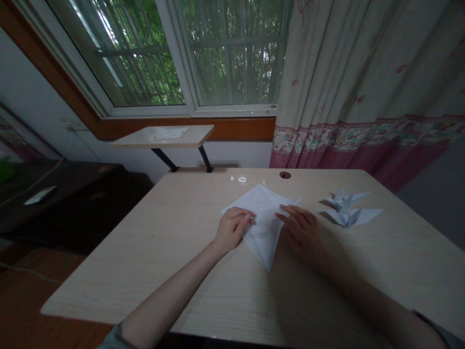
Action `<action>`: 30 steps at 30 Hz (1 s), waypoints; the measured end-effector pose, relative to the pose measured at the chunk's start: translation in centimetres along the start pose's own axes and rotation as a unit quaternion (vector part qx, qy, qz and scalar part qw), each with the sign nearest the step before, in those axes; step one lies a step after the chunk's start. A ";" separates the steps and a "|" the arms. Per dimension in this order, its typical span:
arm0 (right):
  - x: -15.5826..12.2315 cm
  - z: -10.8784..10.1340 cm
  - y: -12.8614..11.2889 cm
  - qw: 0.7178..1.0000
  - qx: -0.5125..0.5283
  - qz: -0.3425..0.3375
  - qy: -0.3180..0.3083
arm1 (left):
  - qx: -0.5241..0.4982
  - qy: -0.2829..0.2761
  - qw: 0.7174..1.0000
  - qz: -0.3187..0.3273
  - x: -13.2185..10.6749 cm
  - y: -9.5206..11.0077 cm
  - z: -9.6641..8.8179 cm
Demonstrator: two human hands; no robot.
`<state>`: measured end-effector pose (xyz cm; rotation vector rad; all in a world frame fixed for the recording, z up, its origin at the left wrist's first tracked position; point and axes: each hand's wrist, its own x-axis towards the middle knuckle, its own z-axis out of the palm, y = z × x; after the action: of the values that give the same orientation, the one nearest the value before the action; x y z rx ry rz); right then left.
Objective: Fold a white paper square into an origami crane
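A white sheet of paper (267,225), creased and partly folded, lies on the table with one pointed corner towards me. My left hand (232,229) is on its left side, fingers curled and thumb close to the forefinger, pinching the paper there. Over the right edge rests my right hand (301,230), its fingers stretched out and slightly apart, fingertips touching the paper. The underside of the sheet and part of its right edge are hidden. To the right of my right hand stand two folded paper cranes (350,217), one behind the other.
The pale wooden table (174,271) has a round cable hole (285,175) near its back edge. A small raised shelf (141,138) with papers stands at the back left. Behind are a window and a curtain (327,97). A dark cabinet (83,194) stands left.
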<state>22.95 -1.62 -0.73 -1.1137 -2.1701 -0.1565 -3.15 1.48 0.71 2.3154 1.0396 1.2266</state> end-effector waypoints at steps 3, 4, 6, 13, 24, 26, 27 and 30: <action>-0.2 0.2 0.2 0.999 -0.020 0.028 -0.017 | 0.053 -0.061 0.994 0.078 -0.1 0.5 -0.1; -0.2 0.2 0.3 0.999 -0.022 0.040 -0.018 | 0.065 -0.087 0.989 0.100 -0.1 0.8 -0.1; -0.3 0.3 0.4 0.998 -0.017 0.062 -0.018 | 0.074 -0.141 0.979 0.125 -0.1 1.4 0.0; -0.1 0.4 0.3 0.993 -0.016 0.107 -0.041 | 0.042 -0.264 0.956 0.121 -0.2 2.1 0.2; -0.6 1.4 1.1 0.988 -0.029 0.116 -0.093 | 0.027 -0.310 0.942 0.127 0.1 2.7 0.0; -0.6 1.4 1.1 0.987 -0.033 0.119 -0.101 | 0.036 -0.305 0.942 0.136 0.1 2.6 0.0; -0.5 1.4 1.1 0.987 -0.035 0.121 -0.105 | 0.042 -0.302 0.942 0.140 0.0 2.6 0.0; -0.4 1.2 1.0 0.985 -0.032 0.120 -0.120 | 0.058 -0.288 0.942 0.162 -0.2 2.4 0.2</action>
<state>23.24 -0.77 -2.03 -1.4864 -2.2267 0.0166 -1.98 -0.28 1.89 2.7619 0.5495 0.5095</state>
